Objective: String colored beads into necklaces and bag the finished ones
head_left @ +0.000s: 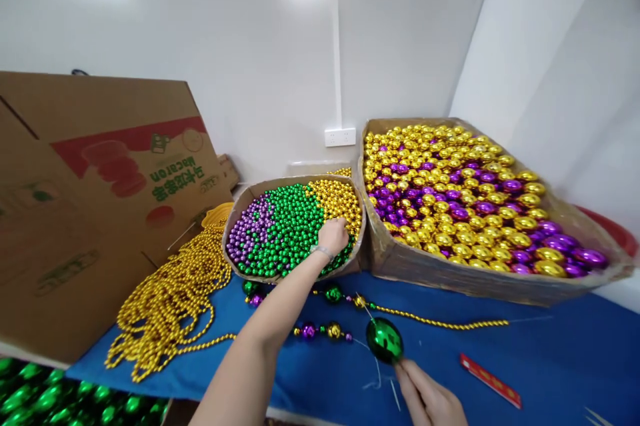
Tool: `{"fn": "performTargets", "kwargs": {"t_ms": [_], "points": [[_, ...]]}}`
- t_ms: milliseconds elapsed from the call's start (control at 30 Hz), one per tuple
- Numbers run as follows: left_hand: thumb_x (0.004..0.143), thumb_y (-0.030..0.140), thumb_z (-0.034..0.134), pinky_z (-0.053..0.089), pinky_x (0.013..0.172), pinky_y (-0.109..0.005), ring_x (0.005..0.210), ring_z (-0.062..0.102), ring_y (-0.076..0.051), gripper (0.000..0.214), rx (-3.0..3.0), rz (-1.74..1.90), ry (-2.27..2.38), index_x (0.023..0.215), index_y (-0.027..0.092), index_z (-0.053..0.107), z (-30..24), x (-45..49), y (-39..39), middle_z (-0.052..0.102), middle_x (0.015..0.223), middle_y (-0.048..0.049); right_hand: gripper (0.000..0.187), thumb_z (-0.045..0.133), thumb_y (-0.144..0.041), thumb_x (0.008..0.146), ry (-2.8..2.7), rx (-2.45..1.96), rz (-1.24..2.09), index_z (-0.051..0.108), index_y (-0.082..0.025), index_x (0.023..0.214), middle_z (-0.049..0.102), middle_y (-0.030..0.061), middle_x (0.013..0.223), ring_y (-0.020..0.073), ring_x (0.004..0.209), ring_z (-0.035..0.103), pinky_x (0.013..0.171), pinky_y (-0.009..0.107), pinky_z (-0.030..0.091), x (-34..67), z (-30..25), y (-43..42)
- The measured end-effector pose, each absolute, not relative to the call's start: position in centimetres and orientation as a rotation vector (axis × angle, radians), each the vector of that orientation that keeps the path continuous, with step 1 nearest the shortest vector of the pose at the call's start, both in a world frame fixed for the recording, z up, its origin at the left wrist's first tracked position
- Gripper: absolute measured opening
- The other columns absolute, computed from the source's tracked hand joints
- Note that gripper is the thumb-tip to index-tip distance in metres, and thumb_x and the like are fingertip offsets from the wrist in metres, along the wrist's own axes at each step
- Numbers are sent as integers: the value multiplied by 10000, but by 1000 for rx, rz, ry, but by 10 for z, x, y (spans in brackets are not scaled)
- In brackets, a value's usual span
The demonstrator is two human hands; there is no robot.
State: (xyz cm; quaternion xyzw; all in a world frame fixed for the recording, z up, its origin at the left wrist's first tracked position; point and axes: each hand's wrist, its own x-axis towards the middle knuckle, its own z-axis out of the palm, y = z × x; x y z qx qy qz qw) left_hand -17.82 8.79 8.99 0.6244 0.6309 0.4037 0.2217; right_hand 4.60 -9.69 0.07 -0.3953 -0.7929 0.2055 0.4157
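My left hand [333, 235] reaches into a cardboard box [237, 207] of small purple, green and gold beads [286, 226]. Its fingers are curled down among the gold and green beads, and what they grip is hidden. My right hand [428, 398], at the bottom edge, pinches a thin string next to a large green faceted bead [385, 340]. That string runs across the blue cloth [550, 353] through smaller purple, gold and green beads [320, 331] and a strand of tiny gold beads [440, 323].
A large cardboard box [450, 276] of big gold and purple beads stands at the right. A heap of gold bead strands [170, 299] lies at the left beside a tilted carton [75, 213]. A red ruler [490, 381] lies on the cloth. Green beads [45, 399] fill the bottom left corner.
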Motion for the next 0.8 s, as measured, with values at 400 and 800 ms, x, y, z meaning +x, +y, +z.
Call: {"fn": "performTargets", "kwargs": {"t_ms": [400, 800], "points": [[670, 266, 730, 412, 554, -207, 667, 594, -127, 267, 829, 1230, 896, 887, 121, 673, 90, -161, -23, 664, 791, -79, 334, 358, -363, 939, -1948, -1081, 461, 647, -195, 946, 715, 73, 794, 164, 667, 685, 599, 198, 523, 48, 10, -92], [709, 356, 702, 420, 573, -214, 628, 549, -112, 292, 1172, 1141, 1027, 907, 141, 697, 87, -157, -33, 641, 743, -48, 361, 351, -379, 940, -2012, -1128, 213, 662, -198, 940, 728, 74, 815, 180, 711, 699, 632, 226, 533, 55, -4, -90]]}}
